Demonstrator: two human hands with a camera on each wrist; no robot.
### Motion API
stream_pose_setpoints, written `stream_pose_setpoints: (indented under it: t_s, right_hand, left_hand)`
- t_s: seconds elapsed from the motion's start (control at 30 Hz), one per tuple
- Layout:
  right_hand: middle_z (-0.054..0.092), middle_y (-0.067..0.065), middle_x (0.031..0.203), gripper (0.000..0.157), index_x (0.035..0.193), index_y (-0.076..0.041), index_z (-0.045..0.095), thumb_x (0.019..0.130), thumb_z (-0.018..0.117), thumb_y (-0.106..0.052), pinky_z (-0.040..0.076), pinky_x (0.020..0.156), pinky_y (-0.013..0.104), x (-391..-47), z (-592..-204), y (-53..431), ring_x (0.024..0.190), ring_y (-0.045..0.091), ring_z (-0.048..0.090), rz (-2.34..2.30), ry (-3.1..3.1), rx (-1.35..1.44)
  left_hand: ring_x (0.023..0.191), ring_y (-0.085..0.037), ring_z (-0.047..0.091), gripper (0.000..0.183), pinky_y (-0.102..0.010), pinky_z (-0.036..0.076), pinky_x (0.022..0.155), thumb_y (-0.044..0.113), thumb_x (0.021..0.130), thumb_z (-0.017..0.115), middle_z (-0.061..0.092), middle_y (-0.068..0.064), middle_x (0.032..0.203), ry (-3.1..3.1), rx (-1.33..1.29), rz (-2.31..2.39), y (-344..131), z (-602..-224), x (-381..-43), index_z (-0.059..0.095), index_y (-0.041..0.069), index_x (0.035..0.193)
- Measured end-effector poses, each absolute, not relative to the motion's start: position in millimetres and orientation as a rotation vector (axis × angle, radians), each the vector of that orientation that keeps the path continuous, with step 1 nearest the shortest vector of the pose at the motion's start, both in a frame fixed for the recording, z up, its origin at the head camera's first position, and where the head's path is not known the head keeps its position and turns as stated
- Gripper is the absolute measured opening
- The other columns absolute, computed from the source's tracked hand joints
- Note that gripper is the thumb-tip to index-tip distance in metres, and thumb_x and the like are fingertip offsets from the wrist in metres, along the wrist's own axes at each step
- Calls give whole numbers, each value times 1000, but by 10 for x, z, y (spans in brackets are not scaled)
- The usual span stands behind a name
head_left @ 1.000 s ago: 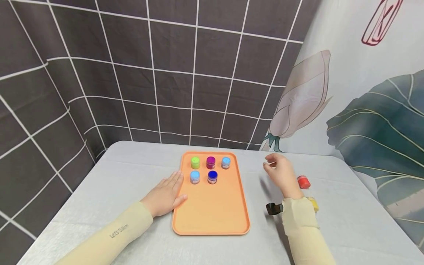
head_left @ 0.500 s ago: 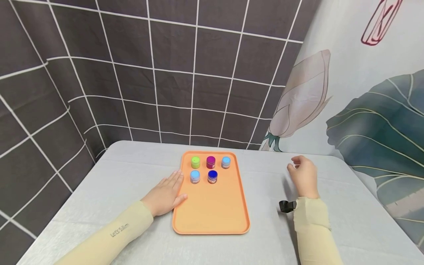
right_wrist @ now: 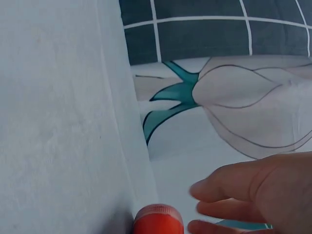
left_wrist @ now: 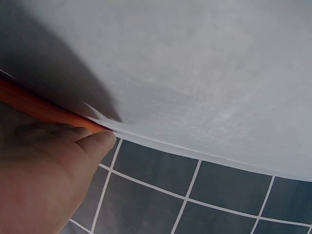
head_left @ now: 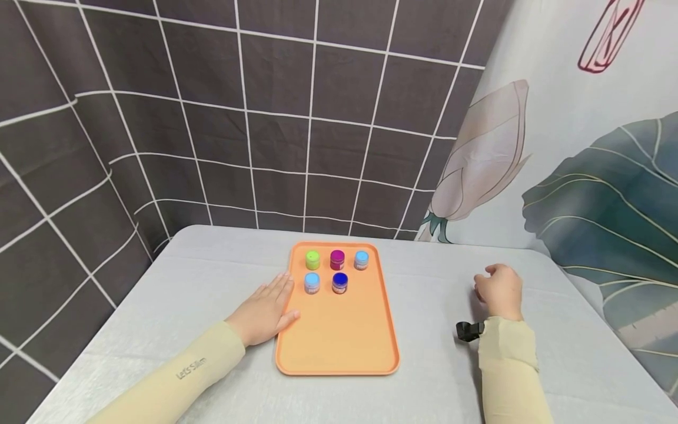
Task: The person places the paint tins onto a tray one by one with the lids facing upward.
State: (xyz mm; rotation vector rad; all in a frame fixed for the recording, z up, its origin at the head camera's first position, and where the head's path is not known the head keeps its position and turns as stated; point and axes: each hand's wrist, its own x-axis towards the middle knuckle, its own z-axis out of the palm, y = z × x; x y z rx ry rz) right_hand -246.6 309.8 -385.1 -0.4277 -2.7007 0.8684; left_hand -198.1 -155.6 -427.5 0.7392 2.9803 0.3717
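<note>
My left hand (head_left: 263,309) rests flat across the left rim of an orange tray (head_left: 339,353), fingers straight; the left wrist view shows its fingertips along the orange rim (left_wrist: 80,122). Several small paint jars stand on the tray's far half: a green jar (head_left: 312,259), a purple jar (head_left: 337,259), two light blue jars (head_left: 361,260) and a dark blue jar (head_left: 340,282). My right hand (head_left: 500,291) is low over the table at the right, fingers loosely bent. In the right wrist view a red jar (right_wrist: 158,222) stands just beside its fingertips; the head view hides that jar behind the hand.
A pale cloth covers the table (head_left: 212,371). Behind it hang a dark grid-patterned curtain (head_left: 275,147) and a white flower-printed curtain (head_left: 487,153). A black wrist camera (head_left: 468,331) sticks out from the right sleeve.
My right hand has moved right, away from the tray, and come down toward the table. The red and yellow things there are now hidden behind hand and sleeve. My left hand has stayed put.
</note>
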Motion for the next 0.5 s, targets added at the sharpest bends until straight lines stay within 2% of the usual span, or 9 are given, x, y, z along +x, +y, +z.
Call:
stream_pose_setpoints:
  t_s: [0.13, 0.2, 0.33, 0.4, 0.5]
  right_hand:
    - [63, 40, 109, 46, 121, 24, 56, 86, 56, -6, 47, 96, 60, -2466, -3867, 3142, 101, 51, 58, 857, -2770, -447]
    - [60, 42, 115, 47, 122, 24, 55, 86, 56, -6, 47, 96, 59, -2469, -3879, 3149, 100, 50, 58, 867, -2788, -475]
    - [61, 42, 113, 44, 120, 24, 56, 86, 57, -4, 51, 90, 58, -2475, -3895, 3164, 94, 47, 61, 886, -2795, -515]
    - [64, 40, 106, 40, 115, 24, 59, 87, 57, -4, 53, 84, 55, -2472, -3902, 3178, 88, 44, 63, 901, -2797, -526]
    - [67, 28, 82, 26, 97, 19, 64, 87, 59, -5, 52, 68, 44, -2470, -3917, 3208, 76, 37, 61, 912, -2796, -523]
  left_hand:
    - [152, -39, 21, 74, -56, 24, 121, 42, 106, 49, 24, -26, 163, 2979, 738, 361, -1561, -4280, -1987, 28, -10, 154]
    - [152, -39, 20, 74, -55, 23, 121, 43, 106, 48, 24, -26, 163, 2979, 740, 357, -1563, -4287, -1992, 28, -10, 155]
    - [152, -39, 20, 75, -55, 23, 121, 43, 106, 48, 23, -26, 163, 2977, 738, 351, -1563, -4296, -1996, 28, -10, 155]
    - [152, -39, 20, 74, -55, 23, 121, 43, 106, 48, 23, -26, 163, 2976, 738, 348, -1561, -4292, -1994, 28, -10, 155]
    - [152, -39, 20, 74, -56, 24, 121, 43, 106, 48, 23, -26, 163, 2976, 736, 347, -1558, -4288, -1994, 28, -10, 155]
